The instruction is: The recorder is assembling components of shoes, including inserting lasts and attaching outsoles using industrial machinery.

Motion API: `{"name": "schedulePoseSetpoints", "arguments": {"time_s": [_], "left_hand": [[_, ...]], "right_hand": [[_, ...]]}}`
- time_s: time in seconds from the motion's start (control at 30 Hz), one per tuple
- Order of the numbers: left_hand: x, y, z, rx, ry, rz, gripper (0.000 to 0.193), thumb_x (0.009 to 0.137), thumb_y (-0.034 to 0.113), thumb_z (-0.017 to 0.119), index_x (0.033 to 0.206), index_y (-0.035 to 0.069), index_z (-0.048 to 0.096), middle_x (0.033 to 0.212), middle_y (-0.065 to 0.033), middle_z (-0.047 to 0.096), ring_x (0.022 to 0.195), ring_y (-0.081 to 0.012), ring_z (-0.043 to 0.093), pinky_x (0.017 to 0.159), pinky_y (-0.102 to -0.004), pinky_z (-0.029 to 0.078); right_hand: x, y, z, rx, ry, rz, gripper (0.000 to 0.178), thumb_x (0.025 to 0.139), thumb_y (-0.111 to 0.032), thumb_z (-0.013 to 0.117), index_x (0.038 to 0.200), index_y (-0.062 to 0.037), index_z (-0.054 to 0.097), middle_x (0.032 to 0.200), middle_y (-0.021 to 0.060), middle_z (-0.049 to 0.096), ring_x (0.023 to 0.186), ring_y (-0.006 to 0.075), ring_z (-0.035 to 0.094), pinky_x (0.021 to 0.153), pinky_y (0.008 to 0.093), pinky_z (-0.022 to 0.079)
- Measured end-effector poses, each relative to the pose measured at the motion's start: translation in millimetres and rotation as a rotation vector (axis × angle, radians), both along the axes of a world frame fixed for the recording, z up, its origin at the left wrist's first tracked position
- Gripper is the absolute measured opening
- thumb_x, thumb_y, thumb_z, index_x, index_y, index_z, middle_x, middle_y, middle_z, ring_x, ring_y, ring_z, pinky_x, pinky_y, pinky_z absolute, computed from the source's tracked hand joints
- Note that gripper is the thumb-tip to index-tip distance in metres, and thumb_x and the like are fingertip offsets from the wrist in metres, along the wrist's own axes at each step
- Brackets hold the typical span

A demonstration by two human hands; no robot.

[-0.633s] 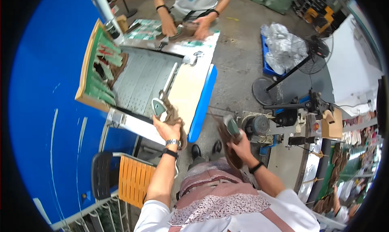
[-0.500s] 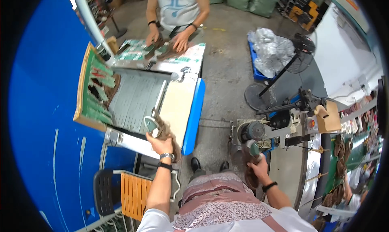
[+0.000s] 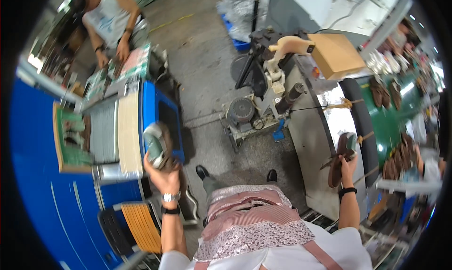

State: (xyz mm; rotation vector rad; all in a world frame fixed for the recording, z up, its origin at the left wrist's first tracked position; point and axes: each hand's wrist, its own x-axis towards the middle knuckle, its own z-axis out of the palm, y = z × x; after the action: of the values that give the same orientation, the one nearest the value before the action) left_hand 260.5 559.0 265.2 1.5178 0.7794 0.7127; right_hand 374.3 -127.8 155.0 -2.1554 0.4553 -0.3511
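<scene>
My left hand [image 3: 165,178] is closed round a brown shoe [image 3: 165,140] with a green form showing in its opening; the shoe is slightly blurred. It is held up beside the cream-topped, blue-sided machine [image 3: 129,133]. To the right, my right hand [image 3: 348,167] grips another brown shoe [image 3: 334,172], sole toward the left, also with green inside. This second shoe is over the pale bench [image 3: 306,152] near its shiny metal strip [image 3: 335,114]. I cannot tell whether it touches the bench.
A motorised machine [image 3: 242,110] stands on the floor ahead. Beyond it are a cardboard box [image 3: 335,55] and a curved tan arm [image 3: 292,45]. Brown shoes [image 3: 379,92] lie on a green surface at right. A co-worker [image 3: 113,20] handles shoes at far left. An orange-slatted chair [image 3: 141,226] is near left.
The view has swung to the right. My left hand has come away from the blue-sided machine with its shoe. My right hand has carried its shoe from beside the motor to the bench at right.
</scene>
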Motion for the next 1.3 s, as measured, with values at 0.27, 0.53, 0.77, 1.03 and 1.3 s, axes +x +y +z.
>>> {"name": "schedulePoseSetpoints", "arguments": {"time_s": [0.27, 0.53, 0.77, 1.03, 1.3], "left_hand": [[61.0, -221.1, 63.1, 0.173, -0.067, -0.377, 0.095, 0.075, 0.008, 0.088, 0.149, 0.004, 0.03, 0.132, -0.0143, 0.056, 0.119, -0.0246, 0.058, 0.101, -0.0381, 0.049], [111.9, -349.9, 16.4, -0.97, -0.083, -0.773, 0.076, 0.08, 0.003, 0.081, 0.146, 0.006, 0.044, 0.134, -0.0081, 0.059, 0.122, -0.0221, 0.059, 0.102, -0.036, 0.049], [195.0, -366.7, 5.4, -1.08, -0.106, -0.729, 0.051, 0.1, 0.04, 0.064, 0.136, 0.004, 0.056, 0.123, -0.0076, 0.067, 0.104, -0.0173, 0.068, 0.088, -0.033, 0.057], [250.4, -366.9, -41.3, -1.119, -0.082, -0.501, 0.042, 0.096, 0.056, 0.064, 0.106, 0.016, 0.072, 0.082, 0.0056, 0.063, 0.064, -0.0103, 0.058, 0.051, -0.0235, 0.041], [255.8, -364.7, -61.2, -1.327, -0.296, -0.705, 0.053, 0.102, 0.055, 0.053, 0.128, 0.01, 0.062, 0.121, -0.0076, 0.07, 0.107, -0.0264, 0.068, 0.091, -0.0402, 0.058]], "right_hand": [[35.9, -64.6, 12.7, -0.878, 0.079, -0.139, 0.075, 0.08, -0.019, 0.079, 0.143, 0.0016, 0.045, 0.143, 0.0236, 0.048, 0.133, 0.0392, 0.048, 0.109, 0.0457, 0.039], [56.0, 150.8, 107.1, 0.966, 0.188, 0.603, 0.079, 0.097, -0.038, 0.064, 0.158, -0.0043, 0.027, 0.15, 0.0128, 0.043, 0.139, 0.0233, 0.04, 0.115, 0.0364, 0.033], [148.9, 190.1, 157.3, 0.458, -0.169, 0.612, 0.073, 0.089, -0.019, 0.077, 0.147, 0.0035, 0.037, 0.135, 0.0169, 0.056, 0.124, 0.025, 0.056, 0.105, 0.0364, 0.045], [216.0, 223.6, 163.0, -0.174, -0.172, 0.624, 0.087, 0.079, -0.039, 0.077, 0.141, 0.0046, 0.034, 0.108, 0.034, 0.067, 0.104, 0.0519, 0.065, 0.09, 0.0502, 0.054], [226.6, 259.5, 188.1, -0.519, -0.082, 0.735, 0.074, 0.071, -0.03, 0.077, 0.12, 0.0097, 0.04, 0.093, 0.0322, 0.064, 0.085, 0.0484, 0.068, 0.075, 0.0519, 0.058]]}}
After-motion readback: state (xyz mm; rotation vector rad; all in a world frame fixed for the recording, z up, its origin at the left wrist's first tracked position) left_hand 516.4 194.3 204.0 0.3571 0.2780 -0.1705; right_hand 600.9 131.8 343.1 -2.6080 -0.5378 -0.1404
